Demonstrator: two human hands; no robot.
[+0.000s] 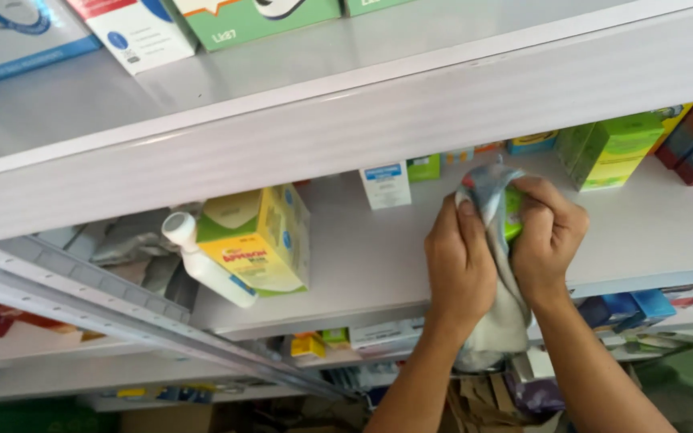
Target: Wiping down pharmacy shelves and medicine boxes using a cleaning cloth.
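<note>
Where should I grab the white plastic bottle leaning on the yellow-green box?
Grip the white plastic bottle around its slim body, coming from the open shelf front. It tilts against the yellow-green box, cap up-left, so fingers fit across the exposed sides.

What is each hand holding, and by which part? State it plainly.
The right hand grips a small green box, wrapped around most of it. The left hand presses a grey cloth against the box, pinching the cloth's upper part.

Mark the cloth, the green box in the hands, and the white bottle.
cloth (507, 309): head view, on the part hanging below the hands.
green box (512, 220): head view, on the green edge showing between cloth and right hand.
white bottle (212, 274): head view, mid-body.
</note>
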